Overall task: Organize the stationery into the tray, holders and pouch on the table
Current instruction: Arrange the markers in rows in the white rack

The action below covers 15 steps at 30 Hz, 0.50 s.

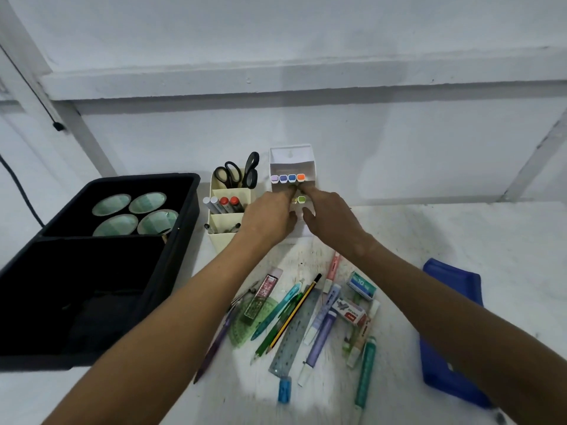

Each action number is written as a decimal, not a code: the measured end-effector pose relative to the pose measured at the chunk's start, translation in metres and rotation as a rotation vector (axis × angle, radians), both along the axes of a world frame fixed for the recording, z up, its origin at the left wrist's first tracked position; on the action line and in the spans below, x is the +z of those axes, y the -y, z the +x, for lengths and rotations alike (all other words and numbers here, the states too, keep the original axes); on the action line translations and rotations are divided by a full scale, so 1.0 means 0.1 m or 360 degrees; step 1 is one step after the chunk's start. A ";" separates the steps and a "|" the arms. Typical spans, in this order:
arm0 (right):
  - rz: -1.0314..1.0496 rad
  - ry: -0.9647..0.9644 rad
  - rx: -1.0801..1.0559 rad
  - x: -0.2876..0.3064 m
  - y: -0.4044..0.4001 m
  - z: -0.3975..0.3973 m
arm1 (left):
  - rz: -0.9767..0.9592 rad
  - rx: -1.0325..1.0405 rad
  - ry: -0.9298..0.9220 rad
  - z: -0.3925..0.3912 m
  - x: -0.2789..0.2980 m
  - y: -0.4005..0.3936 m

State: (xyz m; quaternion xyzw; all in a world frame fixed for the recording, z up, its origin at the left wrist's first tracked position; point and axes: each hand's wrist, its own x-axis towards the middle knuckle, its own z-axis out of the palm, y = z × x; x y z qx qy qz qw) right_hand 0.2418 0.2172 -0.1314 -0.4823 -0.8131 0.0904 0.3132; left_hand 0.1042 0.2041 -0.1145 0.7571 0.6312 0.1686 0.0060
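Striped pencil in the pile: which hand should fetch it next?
Probably right. The striped pencil lies below the right hand, with the right forearm running beside it; the left hand would have to cross over.

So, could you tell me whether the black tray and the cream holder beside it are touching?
Cannot tell. In the head view the black tray and the cream holder stand very close, but no clear gap or contact shows.
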 end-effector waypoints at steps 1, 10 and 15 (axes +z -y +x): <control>0.0008 -0.0057 0.0013 0.02 0.06 0.02 | 0.0034 -0.0022 0.0031 0.01 0.01 0.08; -0.0548 0.0301 0.0450 -0.16 0.40 0.54 | -0.0453 0.0012 0.0259 -0.12 -0.36 0.36; -0.0785 0.0692 0.0514 -0.29 0.42 0.68 | -0.0742 -0.0161 0.0180 -0.22 -0.51 0.39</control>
